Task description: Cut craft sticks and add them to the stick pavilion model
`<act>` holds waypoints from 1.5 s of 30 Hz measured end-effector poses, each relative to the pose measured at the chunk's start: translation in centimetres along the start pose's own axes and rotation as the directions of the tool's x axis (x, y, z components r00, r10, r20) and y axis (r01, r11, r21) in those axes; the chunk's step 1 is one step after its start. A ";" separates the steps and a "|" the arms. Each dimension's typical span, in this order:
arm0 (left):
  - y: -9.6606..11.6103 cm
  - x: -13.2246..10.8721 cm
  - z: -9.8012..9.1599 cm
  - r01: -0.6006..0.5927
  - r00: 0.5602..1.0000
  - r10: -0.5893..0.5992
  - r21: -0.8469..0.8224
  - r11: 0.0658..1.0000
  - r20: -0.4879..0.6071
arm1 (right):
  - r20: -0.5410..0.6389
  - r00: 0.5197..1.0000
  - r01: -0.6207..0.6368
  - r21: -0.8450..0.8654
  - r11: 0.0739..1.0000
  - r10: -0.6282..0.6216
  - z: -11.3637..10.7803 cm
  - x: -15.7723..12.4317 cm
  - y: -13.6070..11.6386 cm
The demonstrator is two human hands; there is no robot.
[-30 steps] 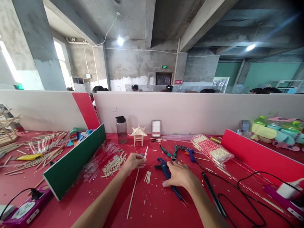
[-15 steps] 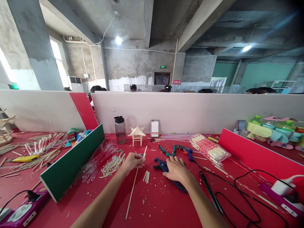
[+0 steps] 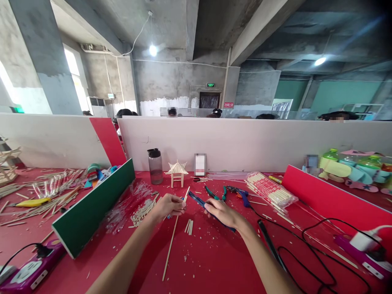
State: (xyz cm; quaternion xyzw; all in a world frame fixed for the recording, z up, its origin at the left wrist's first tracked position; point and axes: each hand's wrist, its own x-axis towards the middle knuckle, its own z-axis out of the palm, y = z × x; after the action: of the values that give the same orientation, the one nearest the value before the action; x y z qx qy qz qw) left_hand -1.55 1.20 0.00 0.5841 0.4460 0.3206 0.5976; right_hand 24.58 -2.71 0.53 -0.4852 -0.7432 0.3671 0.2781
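Observation:
My left hand pinches a thin wooden stick upright between thumb and fingers; a long stick slants down toward me below that hand, and I cannot tell whether both are one piece. My right hand is wrapped round a dark blue hand cutter, whose head points at the held stick without touching it. Between my hands lie several short cut sticks. Behind them stands a small pavilion model built of sticks. A pile of cut pieces is beside my left wrist.
A water bottle and a propped phone stand at the back. Right of my hand lie green-handled pliers, a glue gun with black cable and bundled sticks. A green divider and a red divider flank the space.
My right hand has closed round the blue cutter and lifted it off the table, turning its head toward the stick. The left hand has stayed nearly still with its stick.

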 end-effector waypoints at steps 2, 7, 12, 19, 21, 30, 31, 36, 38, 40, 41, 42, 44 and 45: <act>0.2 -0.3 -0.4 0.014 1.000 -0.014 0.006 1.000 0.018 | 0.004 1.000 0.030 0.015 0.999 -0.030 0.1 0.1 0.5; 0.6 -0.6 -0.2 0.039 0.998 -0.040 0.025 0.999 0.053 | 0.021 0.998 0.052 0.016 0.999 -0.052 0.5 0.2 0.6; 0.4 -0.4 0.3 0.050 0.996 -0.054 0.061 0.997 0.067 | 0.041 0.997 0.057 0.063 0.996 -0.060 1.2 0.2 -0.3; 0.3 -0.5 -0.1 0.047 0.996 -0.054 0.091 0.995 0.077 | 0.045 0.996 0.069 0.089 0.994 -0.073 1.2 0.3 -0.2; 0.4 -0.5 -0.2 0.043 0.996 -0.051 0.096 0.994 0.077 | 0.047 0.996 0.068 0.099 0.993 -0.073 1.1 0.2 -0.3; 0.0 -0.3 -0.3 0.034 0.996 -0.043 0.105 0.994 0.081 | 0.037 0.996 0.080 0.082 0.993 -0.084 1.4 0.2 -0.4; 0.0 -0.3 -0.3 0.035 0.996 -0.044 0.107 0.994 0.080 | 0.037 0.996 0.081 0.083 0.993 -0.084 1.4 0.2 -0.4; 0.3 -0.5 -0.4 0.038 0.996 -0.047 0.114 0.993 0.077 | 0.045 0.996 0.073 0.095 0.993 -0.077 1.2 0.2 -0.2; 0.3 -0.5 -0.4 0.034 0.995 -0.044 0.115 0.993 0.085 | 0.051 0.996 0.071 0.101 0.992 -0.077 1.2 0.2 -0.2; 0.2 -0.5 -0.4 0.033 0.995 -0.043 0.114 0.993 0.091 | 0.057 0.995 0.072 0.102 0.992 -0.078 1.2 0.2 -0.2; 0.2 -0.5 -0.4 0.034 0.995 -0.044 0.113 0.993 0.091 | 0.058 0.995 0.072 0.102 0.992 -0.078 1.2 0.1 -0.2; 0.2 -0.5 -0.4 0.035 0.995 -0.045 0.111 0.993 0.087 | 0.059 0.995 0.074 0.101 0.992 -0.080 1.2 0.1 -0.2; 0.1 -0.5 -0.4 0.036 0.995 -0.045 0.108 0.994 0.084 | 0.060 0.995 0.076 0.098 0.992 -0.082 1.3 0.1 -0.3; 0.1 -0.5 -0.4 0.035 0.995 -0.044 0.108 0.994 0.086 | 0.060 0.995 0.078 0.095 0.992 -0.084 1.3 0.1 -0.3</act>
State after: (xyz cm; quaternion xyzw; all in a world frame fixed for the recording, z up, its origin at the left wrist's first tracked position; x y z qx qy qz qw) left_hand -2.12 0.98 0.19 0.6200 0.4469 0.2583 0.5909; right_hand 23.42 -3.00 0.00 -0.4291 -0.7531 0.4050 0.2910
